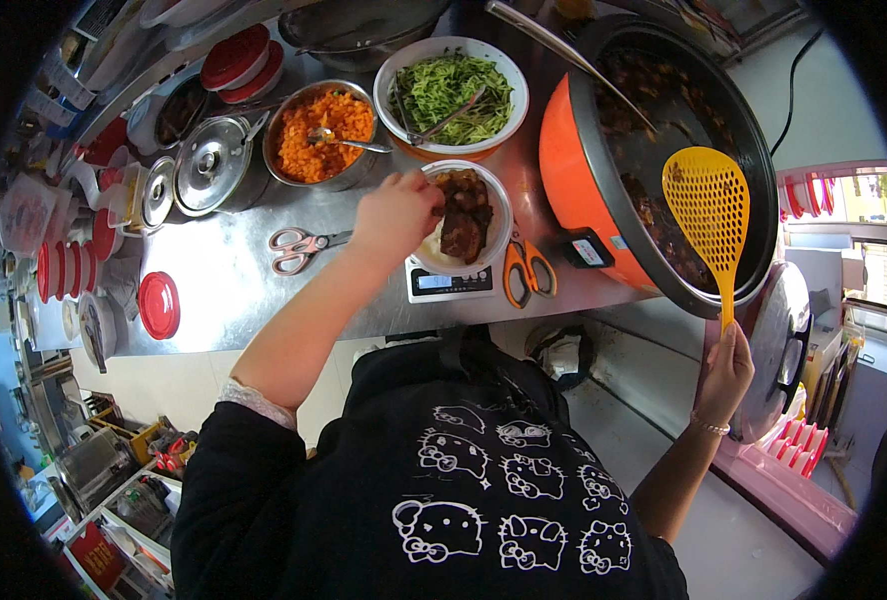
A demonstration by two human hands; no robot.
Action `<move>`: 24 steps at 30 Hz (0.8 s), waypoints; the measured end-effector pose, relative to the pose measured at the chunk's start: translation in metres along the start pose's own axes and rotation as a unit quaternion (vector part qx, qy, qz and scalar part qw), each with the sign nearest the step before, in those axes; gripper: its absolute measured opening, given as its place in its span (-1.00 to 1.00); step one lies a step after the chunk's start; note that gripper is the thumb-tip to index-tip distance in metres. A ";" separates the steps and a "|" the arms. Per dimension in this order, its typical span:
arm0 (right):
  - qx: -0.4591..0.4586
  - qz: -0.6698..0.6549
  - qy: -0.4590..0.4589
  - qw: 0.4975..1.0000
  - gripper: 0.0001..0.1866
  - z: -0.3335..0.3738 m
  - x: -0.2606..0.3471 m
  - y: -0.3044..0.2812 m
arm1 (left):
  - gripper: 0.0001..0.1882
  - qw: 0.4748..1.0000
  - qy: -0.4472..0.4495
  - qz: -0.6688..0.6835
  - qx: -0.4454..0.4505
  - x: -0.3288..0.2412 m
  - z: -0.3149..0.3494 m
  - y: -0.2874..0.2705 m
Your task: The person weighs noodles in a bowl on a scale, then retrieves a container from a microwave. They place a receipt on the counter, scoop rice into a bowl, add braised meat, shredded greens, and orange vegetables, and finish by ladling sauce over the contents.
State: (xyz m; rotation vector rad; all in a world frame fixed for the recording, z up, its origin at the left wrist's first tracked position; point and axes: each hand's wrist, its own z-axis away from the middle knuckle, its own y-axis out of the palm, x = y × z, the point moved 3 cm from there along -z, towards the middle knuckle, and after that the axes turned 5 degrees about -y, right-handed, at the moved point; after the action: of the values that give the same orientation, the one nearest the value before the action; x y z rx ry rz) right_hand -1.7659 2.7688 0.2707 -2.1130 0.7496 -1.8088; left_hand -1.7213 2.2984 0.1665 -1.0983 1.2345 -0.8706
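Across the upper half of the frame runs a stainless steel surface [224,290]. Upper right: large round orange-walled electric cooker [574,170] with dark braised pieces inside. Over its rim, a yellow perforated plastic skimmer [709,205], handle gripped in the closed right hand [729,365] at right centre. Top centre: white bowl of shredded green vegetable [454,92]; just left of it, a steel bowl of diced orange vegetable [324,135]. Centre: small white bowl of dark braised meat [466,215] sitting on a white digital scale [451,282]. Left hand [396,215], fingers pinched together, touches the meat at the bowl's left edge. Orange-handled scissors [529,270] lie beside the scale; pink-handled scissors [299,248] lie left of centre.
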 end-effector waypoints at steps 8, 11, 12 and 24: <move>0.003 -0.025 0.001 1.000 -0.71 0.002 -0.002 0.006 | -0.74 0.945 0.052 0.299 -0.121 -0.055 -0.042 -0.093; 0.015 -0.033 0.002 0.999 -0.71 0.001 -0.001 0.006 | -0.74 0.941 0.174 0.250 -0.148 -0.116 -0.073 -0.096; 0.020 -0.033 0.003 0.999 -0.71 0.001 -0.001 0.006 | -0.75 0.942 0.186 0.236 -0.150 -0.133 -0.082 -0.093; -0.025 0.263 -0.137 0.955 -0.70 -0.010 0.028 -0.014 | -0.76 0.943 0.063 0.303 -0.125 -0.063 -0.037 -0.089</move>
State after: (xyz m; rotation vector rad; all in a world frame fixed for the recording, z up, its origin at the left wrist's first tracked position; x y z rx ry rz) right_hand -1.7700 2.7670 0.3031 -1.8920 1.1522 -1.2030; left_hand -1.7624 2.3283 0.2698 -0.7833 1.7022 -0.3179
